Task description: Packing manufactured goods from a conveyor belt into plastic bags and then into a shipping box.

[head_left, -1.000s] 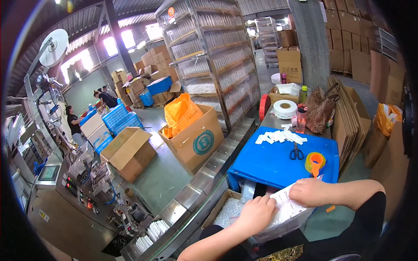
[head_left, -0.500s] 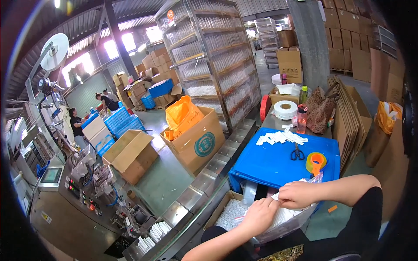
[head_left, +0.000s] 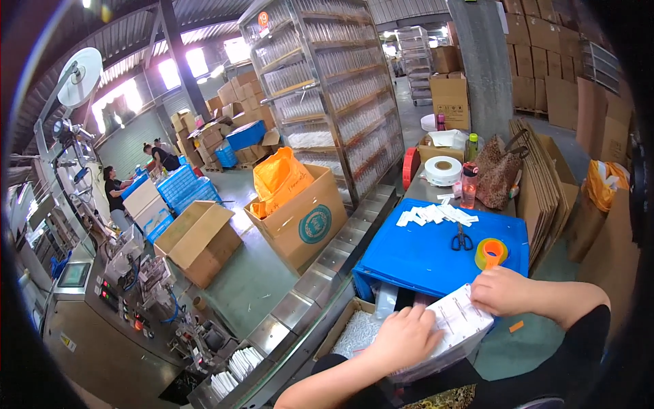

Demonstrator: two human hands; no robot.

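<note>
1. Lying low in front of the body, the printed white pack [head_left: 462,315], flat-faced and smooth, is set in translucent plastic [head_left: 453,358]; whether this is a bag or a tub cannot be told
2. The pack's left part is covered by the left hand [head_left: 407,335], its fingers bent and laid side by side; whether anything is pinched by it cannot be told
3. The pack's far right corner is gripped by the right hand [head_left: 503,291], its fingers curled inward, well apart from the left hand
4. Just beyond the left hand, thin white slivers are held in a cardboard tray [head_left: 332,339]; farther left, slim white sticks [head_left: 235,371] are lined up in a metal channel
5. On a smooth blue plastic surface [head_left: 409,249], dark-handled scissors [head_left: 461,238], a ring-shaped tape roll [head_left: 491,253] with an orange part and a loose spread of flat white packets [head_left: 436,215] are laid
6. Behind it are placed a pinkish clear bottle [head_left: 469,185], a disc-like white roll [head_left: 443,170] and a slouched, mottled brown bag [head_left: 496,172]; flattened corrugated cardboard [head_left: 538,198] is leaned alongside
7. Across the metal track [head_left: 320,273], a crinkled orange bag [head_left: 281,178] is held in a square-edged carton [head_left: 300,221]
8. Farther off, a tall metal rack [head_left: 327,102] is filled with rows of clear, slender pieces
</note>
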